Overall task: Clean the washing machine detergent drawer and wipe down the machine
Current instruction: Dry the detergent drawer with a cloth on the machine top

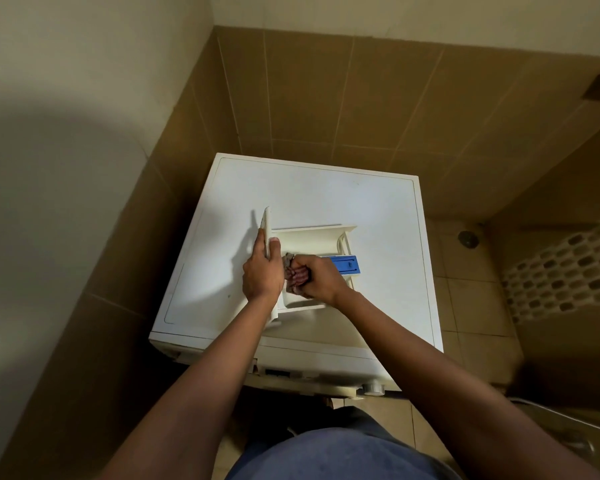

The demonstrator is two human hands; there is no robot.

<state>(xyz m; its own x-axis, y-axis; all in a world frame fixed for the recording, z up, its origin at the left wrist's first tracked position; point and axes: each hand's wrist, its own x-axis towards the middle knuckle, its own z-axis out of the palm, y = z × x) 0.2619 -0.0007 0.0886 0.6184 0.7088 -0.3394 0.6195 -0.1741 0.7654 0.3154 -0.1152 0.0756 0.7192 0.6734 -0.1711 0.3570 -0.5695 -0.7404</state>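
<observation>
The white detergent drawer (312,237) lies on top of the white washing machine (326,192), its front panel to the left and a blue insert (346,264) at its right end. My left hand (261,271) grips the drawer's front panel, thumb over its edge. My right hand (317,275) holds a bunched reddish-grey cloth (297,273) and presses it into a near compartment of the drawer. The cloth is partly hidden by my fingers.
The machine stands in a corner between brown tiled walls at the left and back. A tiled floor with a round drain (467,238) lies to the right. The machine's front edge with a grey knob (373,389) is below my arms.
</observation>
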